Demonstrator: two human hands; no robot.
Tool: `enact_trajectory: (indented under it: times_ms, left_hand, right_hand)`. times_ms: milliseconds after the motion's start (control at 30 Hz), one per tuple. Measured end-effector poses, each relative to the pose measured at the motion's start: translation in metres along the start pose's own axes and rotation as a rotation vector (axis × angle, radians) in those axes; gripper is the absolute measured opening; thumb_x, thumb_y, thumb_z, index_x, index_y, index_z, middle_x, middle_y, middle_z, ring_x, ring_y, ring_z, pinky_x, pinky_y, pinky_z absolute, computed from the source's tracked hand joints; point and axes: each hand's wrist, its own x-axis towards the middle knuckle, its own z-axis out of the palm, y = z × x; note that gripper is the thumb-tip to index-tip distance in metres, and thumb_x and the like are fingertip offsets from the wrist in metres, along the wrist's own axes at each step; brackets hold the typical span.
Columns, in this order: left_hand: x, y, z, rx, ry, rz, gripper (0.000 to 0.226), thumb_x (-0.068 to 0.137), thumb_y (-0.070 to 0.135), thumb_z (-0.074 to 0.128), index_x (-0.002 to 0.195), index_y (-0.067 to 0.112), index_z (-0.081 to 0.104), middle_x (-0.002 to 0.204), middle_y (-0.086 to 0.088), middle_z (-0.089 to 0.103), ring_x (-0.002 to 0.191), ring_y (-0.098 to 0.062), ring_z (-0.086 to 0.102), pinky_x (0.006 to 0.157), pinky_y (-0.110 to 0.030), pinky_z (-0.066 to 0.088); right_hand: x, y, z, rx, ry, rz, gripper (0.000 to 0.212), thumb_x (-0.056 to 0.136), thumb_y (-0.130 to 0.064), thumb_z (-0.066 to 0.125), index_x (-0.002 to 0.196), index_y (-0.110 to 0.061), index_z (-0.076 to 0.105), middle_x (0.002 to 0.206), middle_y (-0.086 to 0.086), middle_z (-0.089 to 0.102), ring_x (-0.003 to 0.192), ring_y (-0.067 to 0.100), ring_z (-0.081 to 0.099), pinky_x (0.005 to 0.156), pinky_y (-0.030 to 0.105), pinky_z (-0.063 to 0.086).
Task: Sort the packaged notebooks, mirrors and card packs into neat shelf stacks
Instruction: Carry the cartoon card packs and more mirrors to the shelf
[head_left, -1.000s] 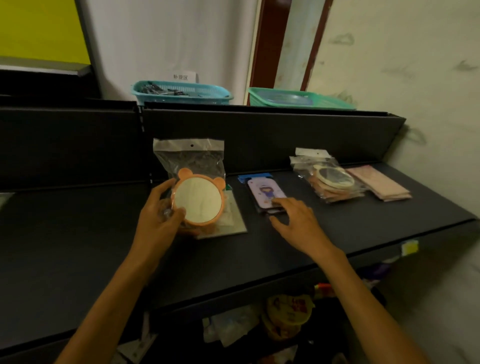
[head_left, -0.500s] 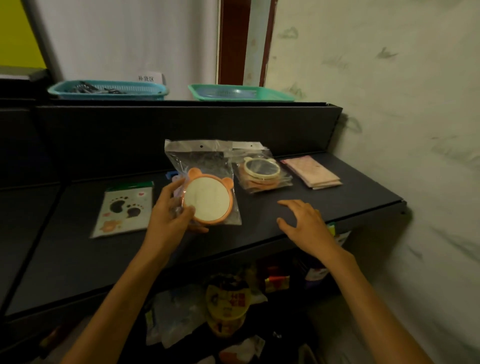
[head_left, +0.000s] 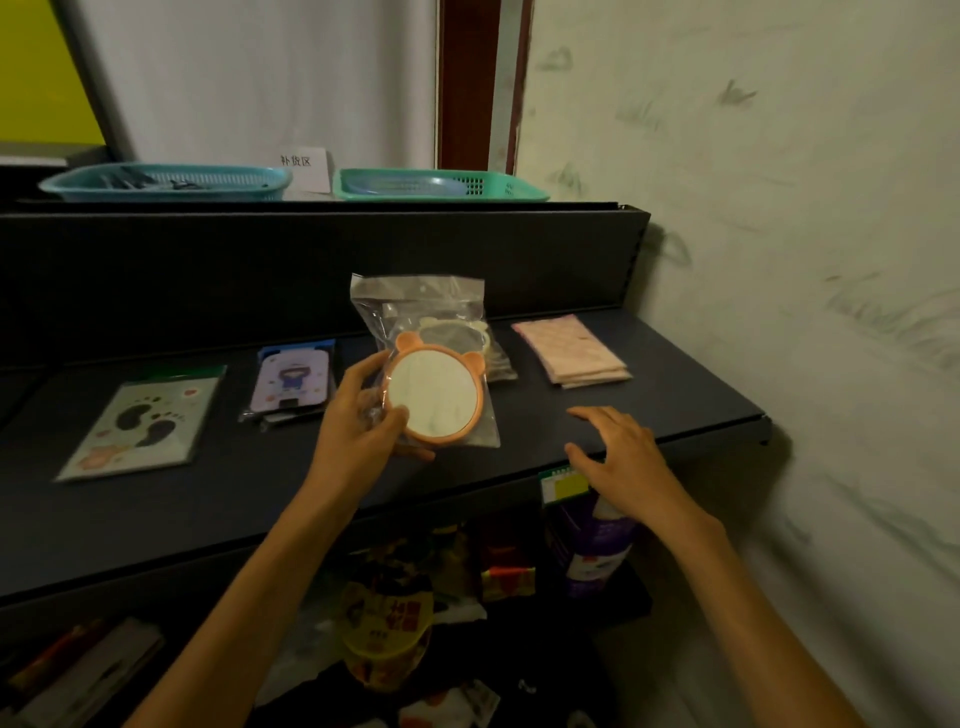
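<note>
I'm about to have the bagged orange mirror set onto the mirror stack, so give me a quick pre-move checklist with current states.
1. Left hand grips the bagged orange bear-eared mirror: ok.
2. Right hand empty, fingers spread over the dark shelf: ok.
3. Stack of bagged cream mirrors visible behind it: ok, count cannot tell.
4. Stack squared up: cannot tell, mostly hidden.
5. Pink packet stack apart, to the right: ok.

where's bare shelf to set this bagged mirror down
Bare shelf runs along the front edge, widest between the right hand and the pink pack stack. Narrower gaps flank the paw-print notebook. It is crowded behind the held orange mirror, where the bagged mirror pile and purple card packs lie.
</note>
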Motion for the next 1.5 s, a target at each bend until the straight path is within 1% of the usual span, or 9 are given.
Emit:
enact_trajectory:
  times_ms: [267, 400, 533, 733, 900, 1000, 1100, 1200, 1500]
  left_hand:
    - [0.052, -0.012, 0.019, 0.049, 0.019, 0.019, 0.058, 0.089, -0.001, 0.055, 0.131, 0.035, 0.038, 0.133, 0.0, 0.041, 0.109, -0.025, 0.054, 0.057, -0.027, 0.058]
    - [0.087, -0.017, 0.022, 0.094, 0.05, 0.047, 0.057, 0.088, 0.002, 0.057, 0.126, 0.04, 0.038, 0.143, -0.006, 0.037, 0.119, -0.027, 0.048, 0.064, -0.035, 0.06]
    - [0.119, -0.024, 0.018, 0.222, 0.067, 0.087, 0.057, 0.088, 0.01, 0.06, 0.131, 0.038, 0.037, 0.143, -0.007, 0.039, 0.124, -0.026, 0.047, 0.083, -0.042, 0.055]
    - [0.151, -0.034, 0.024, 0.252, 0.081, -0.002, 0.056, 0.086, 0.013, 0.063, 0.132, 0.035, 0.039, 0.139, -0.005, 0.046, 0.121, -0.024, 0.051, 0.09, -0.047, 0.053]
    - [0.158, -0.034, 0.029, 0.417, 0.113, 0.048, 0.057, 0.085, 0.016, 0.066, 0.132, 0.032, 0.039, 0.136, -0.005, 0.048, 0.117, -0.02, 0.053, 0.069, -0.02, 0.05]
    - [0.158, -0.034, 0.032, 0.598, 0.162, 0.089, 0.062, 0.083, 0.023, 0.068, 0.136, 0.028, 0.038, 0.135, -0.006, 0.05, 0.117, -0.022, 0.054, 0.065, -0.012, 0.043]
    - [0.154, -0.035, 0.032, 0.79, 0.191, 0.136, 0.063, 0.08, 0.037, 0.068, 0.136, 0.029, 0.039, 0.127, -0.004, 0.054, 0.113, -0.021, 0.054, 0.076, -0.024, 0.048]
    - [0.149, -0.033, 0.034, 0.941, 0.209, 0.129, 0.063, 0.081, 0.042, 0.067, 0.136, 0.029, 0.04, 0.124, -0.006, 0.049, 0.114, -0.024, 0.048, 0.084, -0.031, 0.039]
    - [0.139, -0.02, 0.04, 1.03, 0.183, 0.032, 0.061, 0.085, 0.044, 0.061, 0.139, 0.027, 0.037, 0.133, -0.008, 0.044, 0.119, -0.025, 0.045, 0.091, -0.037, 0.043]
  right_hand:
    - [0.046, 0.019, 0.002, -0.001, -0.001, -0.041, 0.049, 0.092, -0.036, 0.054, 0.138, -0.023, 0.043, 0.14, -0.001, 0.045, 0.128, 0.02, 0.04, 0.106, 0.034, 0.027]
    - [0.082, 0.021, -0.001, 0.035, 0.024, -0.081, 0.045, 0.09, -0.032, 0.058, 0.132, -0.021, 0.048, 0.133, 0.002, 0.051, 0.122, 0.022, 0.046, 0.104, 0.037, 0.036]
    - [0.119, 0.023, -0.002, 0.016, 0.056, -0.099, 0.046, 0.089, -0.029, 0.06, 0.133, -0.02, 0.049, 0.135, 0.003, 0.051, 0.123, 0.023, 0.046, 0.103, 0.033, 0.032]
    - [0.165, 0.03, 0.004, 0.014, 0.033, -0.091, 0.049, 0.09, -0.033, 0.058, 0.137, -0.026, 0.045, 0.141, -0.001, 0.045, 0.129, 0.019, 0.04, 0.107, 0.032, 0.026]
    - [0.192, 0.036, 0.005, 0.003, 0.014, -0.125, 0.048, 0.091, -0.035, 0.055, 0.136, -0.027, 0.043, 0.137, -0.002, 0.046, 0.127, 0.019, 0.04, 0.107, 0.036, 0.028]
    - [0.201, 0.039, 0.006, 0.034, -0.002, -0.156, 0.047, 0.091, -0.035, 0.055, 0.136, -0.025, 0.044, 0.136, -0.002, 0.047, 0.125, 0.018, 0.041, 0.107, 0.035, 0.028]
    - [0.205, 0.041, 0.007, 0.049, -0.014, -0.197, 0.046, 0.091, -0.036, 0.054, 0.135, -0.026, 0.045, 0.135, -0.002, 0.048, 0.124, 0.017, 0.043, 0.107, 0.034, 0.028]
    - [0.206, 0.044, 0.006, 0.071, -0.024, -0.213, 0.045, 0.091, -0.035, 0.055, 0.134, -0.026, 0.045, 0.135, -0.001, 0.047, 0.124, 0.017, 0.042, 0.104, 0.031, 0.028]
    - [0.197, 0.05, -0.001, 0.127, -0.07, -0.251, 0.046, 0.091, -0.03, 0.056, 0.135, -0.024, 0.044, 0.137, 0.0, 0.047, 0.125, 0.016, 0.041, 0.101, 0.025, 0.025]
